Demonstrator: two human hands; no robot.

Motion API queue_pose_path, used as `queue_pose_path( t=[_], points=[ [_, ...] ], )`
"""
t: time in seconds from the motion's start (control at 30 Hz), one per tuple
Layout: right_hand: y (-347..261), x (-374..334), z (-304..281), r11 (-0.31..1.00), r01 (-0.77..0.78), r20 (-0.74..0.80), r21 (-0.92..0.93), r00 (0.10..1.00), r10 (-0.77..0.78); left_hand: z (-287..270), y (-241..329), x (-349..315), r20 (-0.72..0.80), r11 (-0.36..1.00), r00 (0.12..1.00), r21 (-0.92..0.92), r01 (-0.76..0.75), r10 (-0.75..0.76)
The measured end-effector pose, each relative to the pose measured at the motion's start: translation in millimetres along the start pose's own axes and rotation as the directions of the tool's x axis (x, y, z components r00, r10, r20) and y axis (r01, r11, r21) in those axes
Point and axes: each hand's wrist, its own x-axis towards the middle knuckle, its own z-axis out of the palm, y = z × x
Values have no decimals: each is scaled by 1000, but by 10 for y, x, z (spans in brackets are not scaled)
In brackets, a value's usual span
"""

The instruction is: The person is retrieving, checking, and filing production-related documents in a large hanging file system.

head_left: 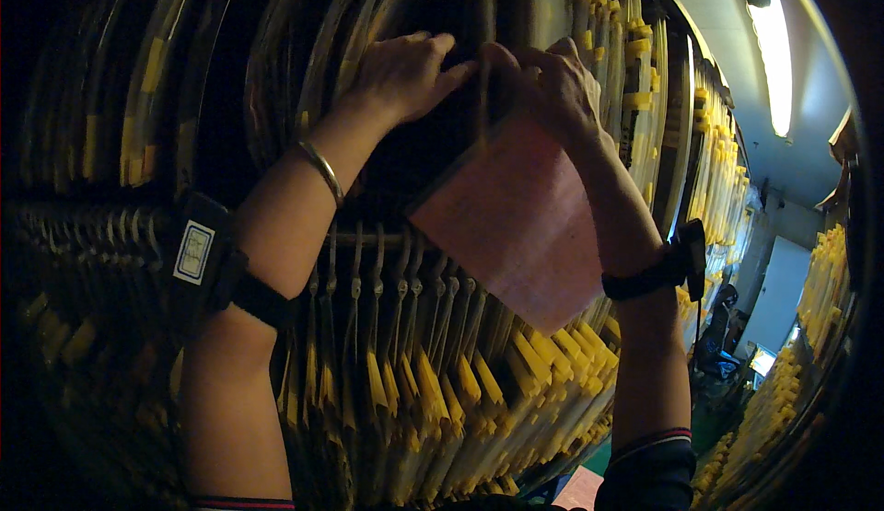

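Note:
A pink sheet (525,216), seemingly paper or thin card, hangs slanted below my right hand (562,92). The fingers of that hand are bent and closed at its upper end; the fingertips are partly in shadow. My left hand (405,74) is raised beside the upper row of hanging sleeves (327,51), thumb and forefinger apart, with nothing visible between them. Its other fingers are partly hidden against the dark sleeves. A metal bangle (322,172) circles my left wrist, and black straps with devices (658,272) sit on both forearms.
Below runs a rail of metal hooks (379,262) carrying many hanging sleeves with yellow tabs (442,391). More tabbed sleeves (714,152) line the right, and another rack (792,373) stands across the aisle. A tube light (773,60) glows overhead. A dark chair (718,341) stands farther back.

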Motion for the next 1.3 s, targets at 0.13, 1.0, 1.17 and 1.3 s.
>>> queue_pose_path(
  t=[0.13,1.0,1.17,1.3],
  points=[
    [-5,10,49,1000,29,-5,-6,1000,-29,12,41,21,136,977,988,207,47,-77],
    [290,86,178,998,-21,-38,63,999,23,9,83,54,257,949,948,299,106,-186],
    [245,85,233,993,-57,-29,101,998,60,33,4,11,200,949,968,303,84,-150],
    [73,-30,325,998,-56,-166,6,985,56,89,-57,-31,202,946,973,321,41,-111]
  ],
)
